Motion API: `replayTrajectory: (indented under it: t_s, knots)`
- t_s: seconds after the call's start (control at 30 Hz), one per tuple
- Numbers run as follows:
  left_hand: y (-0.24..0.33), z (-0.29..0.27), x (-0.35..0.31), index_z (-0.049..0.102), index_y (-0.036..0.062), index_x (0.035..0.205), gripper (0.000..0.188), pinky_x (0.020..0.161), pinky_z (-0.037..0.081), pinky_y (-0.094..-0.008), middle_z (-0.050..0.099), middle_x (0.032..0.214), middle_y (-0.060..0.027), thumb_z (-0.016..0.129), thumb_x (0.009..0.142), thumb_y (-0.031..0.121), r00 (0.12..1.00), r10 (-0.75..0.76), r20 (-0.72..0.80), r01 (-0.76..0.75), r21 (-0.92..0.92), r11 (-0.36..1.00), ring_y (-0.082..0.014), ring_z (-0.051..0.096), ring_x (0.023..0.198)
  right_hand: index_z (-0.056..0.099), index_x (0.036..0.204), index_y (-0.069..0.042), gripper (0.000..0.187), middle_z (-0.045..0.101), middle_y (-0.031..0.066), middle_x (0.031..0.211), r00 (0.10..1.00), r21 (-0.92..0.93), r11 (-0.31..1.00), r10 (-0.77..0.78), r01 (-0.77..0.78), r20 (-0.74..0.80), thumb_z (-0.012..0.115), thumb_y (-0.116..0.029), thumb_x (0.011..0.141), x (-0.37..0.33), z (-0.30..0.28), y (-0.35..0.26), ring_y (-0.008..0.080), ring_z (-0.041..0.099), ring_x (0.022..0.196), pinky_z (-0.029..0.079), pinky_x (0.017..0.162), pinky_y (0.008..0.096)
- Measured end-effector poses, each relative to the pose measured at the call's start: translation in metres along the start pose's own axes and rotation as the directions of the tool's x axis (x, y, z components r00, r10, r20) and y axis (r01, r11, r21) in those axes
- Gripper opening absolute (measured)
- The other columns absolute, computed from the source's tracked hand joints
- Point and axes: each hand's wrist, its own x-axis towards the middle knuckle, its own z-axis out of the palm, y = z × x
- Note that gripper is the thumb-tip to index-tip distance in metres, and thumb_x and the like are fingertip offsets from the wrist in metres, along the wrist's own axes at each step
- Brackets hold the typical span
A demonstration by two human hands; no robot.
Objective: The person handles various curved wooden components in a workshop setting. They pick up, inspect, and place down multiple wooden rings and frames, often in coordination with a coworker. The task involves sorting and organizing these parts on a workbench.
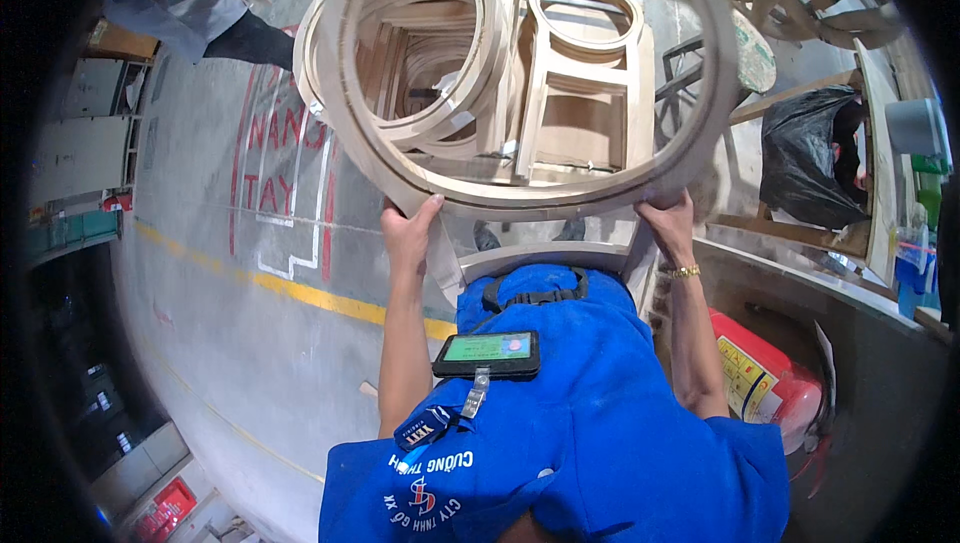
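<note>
Both of my hands hold up a pale wooden chair-back frame (pixel 545 205) with a large oval ring and a lower crossbar near my waist. My left hand (pixel 408 231) grips its lower left side, thumb on top. On the lower right side, my right hand (pixel 672 223) is closed round the wood in the same way. Through the ring I see a stack of similar oval wooden frames (pixel 492 93). Beside that stack lies another frame (pixel 537 83) with a smaller ring and straight legs. The fingers under the wood are partly hidden.
A black plastic bag (pixel 812 163) sits in a wooden-sided bin at the right. Close to my right elbow stands a red fire extinguisher (pixel 798 405). Another person (pixel 180 18) works at the far left. A yellow line (pixel 320 297) crosses the grey floor.
</note>
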Motion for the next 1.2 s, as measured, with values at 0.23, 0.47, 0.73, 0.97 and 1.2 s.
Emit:
replayTrajectory:
  t_s: [0.23,0.47,0.73,0.97,1.2]
  knots:
    - [0.002,-0.02,-0.032,0.047,-0.0038,0.109,0.049,0.082,0.041,-0.0292,0.055,0.101,-0.0107,0.07,0.067,0.007,0.999,0.036,-0.021,-0.037,-0.02,0.999,-0.018,0.053,0.09,0.05,0.103,0.0,0.047,0.058,0.0078,0.099,0.993,0.018,0.998,-0.063,0.061,0.1,0.073,0.001,0.063,-0.027,-0.01,-0.001,0.016,0.056,0.09,0.045,0.082,0.0297]
    - [0.015,-0.02,-0.035,0.053,-0.0042,0.102,0.041,0.079,0.043,-0.0289,0.058,0.096,-0.0091,0.071,0.066,0.004,0.996,0.079,0.045,-0.072,-0.147,0.987,-0.0171,0.055,0.087,0.049,0.104,0.0,0.048,0.058,0.0069,0.098,0.992,-0.016,1.0,-0.025,0.027,0.127,0.074,-0.001,0.064,-0.024,-0.011,0.008,0.0155,0.056,0.09,0.046,0.082,0.0305]
    - [0.002,-0.024,-0.023,0.053,-0.004,0.102,0.038,0.079,0.042,-0.0282,0.058,0.099,-0.0087,0.069,0.07,0.009,0.993,0.035,0.115,-0.019,-0.138,0.99,-0.0163,0.054,0.088,0.049,0.106,-0.001,0.046,0.058,0.0062,0.101,0.992,0.151,0.988,-0.008,-0.011,0.126,0.069,0.004,0.065,-0.008,-0.009,0.018,0.0157,0.055,0.089,0.046,0.079,0.0294]
    - [-0.013,-0.008,-0.02,0.051,-0.0045,0.107,0.04,0.083,0.039,-0.0274,0.055,0.103,-0.0093,0.065,0.078,0.019,0.997,0.072,0.008,-0.071,-0.094,0.993,-0.0158,0.051,0.092,0.041,0.119,0.003,0.058,0.05,0.0174,0.113,0.961,-0.427,0.878,-0.269,0.215,-0.068,0.066,-0.006,0.067,-0.011,-0.007,-0.034,0.0263,0.049,0.104,0.038,0.09,0.0328]
    - [-0.023,0.002,-0.013,0.051,-0.0053,0.106,0.04,0.082,0.039,-0.0272,0.056,0.102,-0.0104,0.065,0.077,0.018,0.993,0.1,0.067,-0.098,-0.034,0.995,-0.0152,0.052,0.091,0.04,0.12,0.001,0.06,0.045,0.0176,0.12,0.773,-0.728,0.273,-0.316,0.629,0.55,0.062,-0.028,0.072,-0.02,0.043,-0.062,0.0316,0.038,0.117,0.024,0.101,0.0425]
